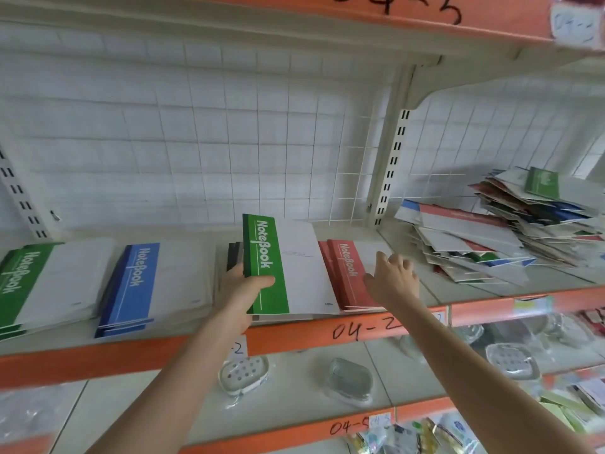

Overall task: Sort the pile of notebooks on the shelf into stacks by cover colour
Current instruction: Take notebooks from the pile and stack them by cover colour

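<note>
One green notebook pinched at its left edge by the left hand, right hand spread open over the red stack, messy pile further right on the shelf

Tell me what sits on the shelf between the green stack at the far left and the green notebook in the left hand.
In the head view, the blue stack lies between the green stack and the green notebook held by the left hand; dark covers peek out beside it.

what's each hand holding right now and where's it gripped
The left hand holds a green notebook by its green spine edge, near the lower corner, thumb on the cover. The right hand holds nothing; it hovers open over the red stack.
</note>
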{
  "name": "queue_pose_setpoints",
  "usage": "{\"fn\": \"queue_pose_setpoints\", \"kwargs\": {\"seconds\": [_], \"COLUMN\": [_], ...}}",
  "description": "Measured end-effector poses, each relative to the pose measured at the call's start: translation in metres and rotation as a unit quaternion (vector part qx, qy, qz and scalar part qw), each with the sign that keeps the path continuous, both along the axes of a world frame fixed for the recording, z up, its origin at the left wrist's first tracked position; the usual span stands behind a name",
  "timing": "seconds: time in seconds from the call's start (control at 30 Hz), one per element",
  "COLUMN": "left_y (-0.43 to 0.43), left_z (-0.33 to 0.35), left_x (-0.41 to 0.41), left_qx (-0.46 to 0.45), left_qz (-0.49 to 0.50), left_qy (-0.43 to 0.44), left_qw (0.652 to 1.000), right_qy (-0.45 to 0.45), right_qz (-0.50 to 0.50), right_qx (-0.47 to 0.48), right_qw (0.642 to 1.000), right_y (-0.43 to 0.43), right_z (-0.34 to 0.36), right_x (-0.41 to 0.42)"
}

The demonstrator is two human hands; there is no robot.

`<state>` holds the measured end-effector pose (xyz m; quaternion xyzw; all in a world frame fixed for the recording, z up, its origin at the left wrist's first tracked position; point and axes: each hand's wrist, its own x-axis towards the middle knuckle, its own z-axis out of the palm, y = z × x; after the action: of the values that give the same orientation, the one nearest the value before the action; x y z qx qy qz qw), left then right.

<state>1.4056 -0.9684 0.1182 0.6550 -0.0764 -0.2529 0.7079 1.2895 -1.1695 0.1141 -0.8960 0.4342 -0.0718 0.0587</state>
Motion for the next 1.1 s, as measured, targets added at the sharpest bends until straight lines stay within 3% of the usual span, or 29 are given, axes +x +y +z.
{"fn": "queue_pose_setpoints", "kwargs": {"seconds": [0.17,0.4,0.63,0.77,0.9,0.97,1.03,1.1], "left_y": [0.051,0.146,0.249,0.281,0.287,0.285,0.279,0.27], "left_z": [0.005,0.007,0.001,-0.007,-0.009,-0.012,-0.018,-0.024], "left_x": [0.024,0.064,0.136,0.168,0.171,0.165,0.159,0.152], "left_qx": [0.009,0.02,0.187,0.373,0.575,0.615,0.602,0.579], "left_qz": [0.059,0.186,0.225,0.184,0.086,0.062,0.026,-0.037], "left_qy": [-0.019,-0.071,-0.097,-0.182,-0.295,-0.351,-0.406,-0.425], "left_qw": [0.998,0.98,0.951,0.891,0.758,0.704,0.687,0.695], "right_qy": [-0.017,-0.027,-0.021,-0.038,-0.044,-0.047,-0.057,-0.067], "right_qz": [0.141,0.313,0.396,0.41,0.399,0.393,0.388,0.381], "right_qx": [0.02,0.048,0.024,0.005,0.007,0.002,-0.004,-0.004], "right_qw": [0.99,0.948,0.918,0.911,0.916,0.918,0.92,0.922], "right_y": [0.057,0.156,0.237,0.268,0.287,0.294,0.297,0.299], "right_z": [0.004,-0.004,-0.013,-0.013,-0.014,-0.015,-0.016,-0.016], "right_x": [0.051,0.12,0.168,0.187,0.198,0.201,0.203,0.202]}}
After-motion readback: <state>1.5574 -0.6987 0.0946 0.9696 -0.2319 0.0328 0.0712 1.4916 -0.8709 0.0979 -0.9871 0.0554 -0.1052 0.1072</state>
